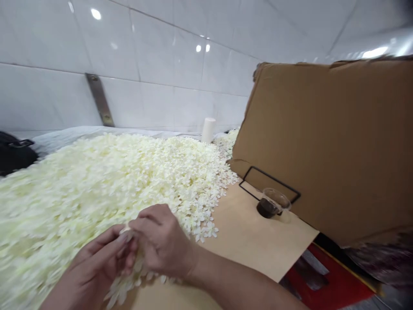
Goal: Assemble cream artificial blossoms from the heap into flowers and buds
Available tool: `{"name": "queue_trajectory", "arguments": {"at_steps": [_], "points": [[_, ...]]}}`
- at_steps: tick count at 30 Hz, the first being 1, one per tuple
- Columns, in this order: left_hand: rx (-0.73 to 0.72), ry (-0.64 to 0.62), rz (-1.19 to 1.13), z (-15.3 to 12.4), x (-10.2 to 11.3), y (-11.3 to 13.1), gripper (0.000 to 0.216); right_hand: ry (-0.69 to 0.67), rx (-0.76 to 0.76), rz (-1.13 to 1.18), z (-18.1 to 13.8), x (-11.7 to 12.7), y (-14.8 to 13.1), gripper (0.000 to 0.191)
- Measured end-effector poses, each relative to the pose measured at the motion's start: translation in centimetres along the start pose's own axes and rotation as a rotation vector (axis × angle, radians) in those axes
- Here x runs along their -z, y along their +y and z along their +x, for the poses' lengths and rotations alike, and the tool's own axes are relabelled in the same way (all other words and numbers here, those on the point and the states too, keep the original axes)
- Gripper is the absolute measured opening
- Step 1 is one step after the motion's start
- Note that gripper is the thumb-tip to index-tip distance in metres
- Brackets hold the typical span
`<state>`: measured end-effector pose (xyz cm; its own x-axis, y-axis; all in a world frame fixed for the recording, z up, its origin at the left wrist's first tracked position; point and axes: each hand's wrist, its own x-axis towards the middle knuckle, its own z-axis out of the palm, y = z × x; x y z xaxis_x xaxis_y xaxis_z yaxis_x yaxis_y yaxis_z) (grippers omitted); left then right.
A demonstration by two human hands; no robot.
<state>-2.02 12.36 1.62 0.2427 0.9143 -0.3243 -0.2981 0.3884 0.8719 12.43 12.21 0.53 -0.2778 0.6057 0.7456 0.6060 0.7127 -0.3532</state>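
My left hand [98, 262] and my right hand [166, 245] meet at their fingertips over the near edge of a big heap of pale cream artificial flowers [138, 172]. Between the pinched fingers of my left hand is a small white flower [126, 229], mostly covered. My right hand is closed against the same spot, knuckles up; its fingertips and whatever they grip are largely hidden. Below the hands, more white petals [121, 289] show on the brown paper [258, 245]; I cannot tell whether they hang from the held piece.
A large cardboard sheet [322, 146] leans on the right. Before it stand a black wire frame [271, 175] and a clear cup [276, 198] beside a dark round object [267, 208]. A white cylinder [208, 130] is by the tiled wall; a black bag-like item [16, 153] lies far left.
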Motion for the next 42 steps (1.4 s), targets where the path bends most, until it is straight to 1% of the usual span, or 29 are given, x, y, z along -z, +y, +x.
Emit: {"name": "queue_trajectory", "arguments": {"at_steps": [2,4,6,10,14,17,21,24,27,33,37,40,42], "points": [[-0.026,-0.045,0.009,-0.5,-0.1,-0.3,0.016,0.018,0.007,0.083,-0.2,0.0,0.0,0.018],[-0.04,-0.095,-0.023,-0.8,-0.1,-0.4,0.016,-0.006,-0.008,0.164,-0.3,-0.2,-0.1,0.019],[-0.05,-0.156,-0.066,-0.9,0.3,-0.4,0.016,-0.04,-0.054,0.206,-0.4,-0.4,-0.1,0.018],[-0.066,-0.196,-0.062,-0.7,1.3,-0.6,0.015,-0.1,-0.111,0.237,-0.4,-0.6,-0.2,0.019],[-0.094,-0.224,-0.039,-0.5,1.9,-0.9,0.015,-0.068,-0.115,0.113,-0.5,-0.6,-0.7,0.017],[-0.102,-0.251,-0.041,-0.4,2.1,-1.1,0.017,-0.082,-0.092,0.03,-0.5,-0.7,-1.0,0.017],[-0.096,-0.25,-0.039,-0.3,2.2,-1.1,0.021,-0.125,-0.045,0.025,-0.5,-0.8,-1.0,0.021],[-0.093,-0.237,-0.038,-0.4,2.2,-1.2,0.019,-0.142,-0.018,0.013,-0.4,-0.8,-1.0,0.023],[-0.096,-0.247,-0.026,-0.5,2.2,-1.3,0.017,-0.141,-0.001,-0.009,-0.3,-0.8,-1.1,0.022],[-0.099,-0.259,-0.036,-0.5,2.0,-1.4,0.022,-0.124,-0.002,-0.06,-0.3,-1.1,-1.3,0.018],[-0.097,-0.24,-0.061,-0.7,2.1,-0.9,0.025,-0.145,0.026,-0.169,0.3,-1.2,-1.7,0.019],[-0.121,-0.247,-0.078,-0.9,2.2,-0.5,0.021,-0.185,0.068,-0.243,1.3,-1.0,-2.3,0.017],[-0.141,-0.251,-0.076,-1.0,2.2,-0.3,0.019,-0.187,0.066,-0.25,1.7,-1.0,-2.6,0.017]]}}
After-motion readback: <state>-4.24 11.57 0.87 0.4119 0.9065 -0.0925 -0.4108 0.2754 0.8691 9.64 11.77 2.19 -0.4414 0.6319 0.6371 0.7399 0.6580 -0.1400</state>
